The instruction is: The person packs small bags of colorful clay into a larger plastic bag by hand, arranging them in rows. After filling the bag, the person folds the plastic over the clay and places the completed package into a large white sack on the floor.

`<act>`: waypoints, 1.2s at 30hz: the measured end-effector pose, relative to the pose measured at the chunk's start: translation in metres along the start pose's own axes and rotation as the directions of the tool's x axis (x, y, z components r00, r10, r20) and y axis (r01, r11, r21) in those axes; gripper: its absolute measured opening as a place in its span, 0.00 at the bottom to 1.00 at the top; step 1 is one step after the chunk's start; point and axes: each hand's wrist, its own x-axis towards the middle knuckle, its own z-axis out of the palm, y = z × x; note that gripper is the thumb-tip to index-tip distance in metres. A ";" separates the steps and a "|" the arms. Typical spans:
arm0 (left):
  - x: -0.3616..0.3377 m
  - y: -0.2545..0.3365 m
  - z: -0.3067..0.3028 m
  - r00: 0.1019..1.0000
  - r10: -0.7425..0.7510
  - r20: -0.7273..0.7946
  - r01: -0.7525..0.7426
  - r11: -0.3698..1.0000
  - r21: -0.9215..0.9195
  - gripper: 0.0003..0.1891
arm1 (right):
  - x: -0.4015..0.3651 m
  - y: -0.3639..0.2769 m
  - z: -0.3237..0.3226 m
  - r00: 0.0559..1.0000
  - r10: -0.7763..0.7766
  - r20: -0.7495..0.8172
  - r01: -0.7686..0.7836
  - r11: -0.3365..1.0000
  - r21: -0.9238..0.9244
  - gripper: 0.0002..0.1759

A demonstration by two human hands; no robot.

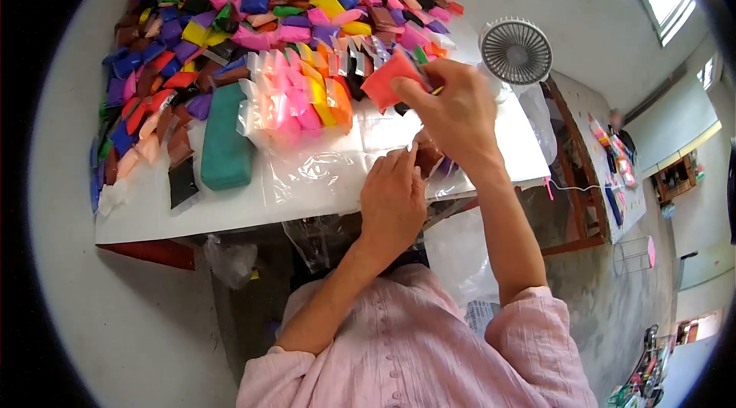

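My right hand [460, 105] is raised over the table, thumb and fingers closed on a coral-red packet [392, 80] of soft, clay-like material in clear wrap. Lower and nearer my body, my left hand [392, 197] has its fingers bent together against a brown packet [428, 156] at the table's front edge; part of that packet is hidden by the fingers. Left of both hands stand rows of upright packets [295, 97] in pink, yellow and orange. Black packets [355, 74] stand just behind the coral-red one.
A large heap of coloured packets [268, 1] covers the back and left of the white table [307, 197]. A green block [228, 136] stands beside the rows. At the right rear is a white fan [516, 51] with a cable. Another table [613, 178] stands farther right, with a person behind it.
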 end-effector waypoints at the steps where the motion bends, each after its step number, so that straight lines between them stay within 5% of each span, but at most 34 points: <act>1: 0.000 -0.001 -0.001 1.000 -0.012 0.027 0.012 1.000 -0.007 0.15 | -0.008 -0.001 -0.010 0.999 0.025 -0.024 -0.022 0.993 0.116 0.21; 7: 0.004 0.005 -0.009 0.977 -0.103 0.184 0.093 0.994 0.062 0.16 | -0.072 0.003 -0.038 0.973 0.228 -0.020 -0.181 0.820 0.543 0.15; 10: 0.003 -0.002 -0.008 0.991 -0.040 0.125 0.046 0.998 -0.043 0.15 | -0.099 0.007 -0.034 0.948 0.306 0.090 -0.276 0.647 0.711 0.15; 18: 0.007 0.001 -0.016 0.987 -0.050 0.155 0.082 0.976 -0.204 0.18 | -0.114 0.024 -0.018 0.922 0.350 0.166 -0.335 0.510 0.792 0.11; 36: 0.012 0.004 -0.029 0.941 -0.240 0.240 0.286 0.941 -0.180 0.23 | -0.124 0.036 0.011 0.931 0.355 -0.084 -0.225 0.742 0.632 0.15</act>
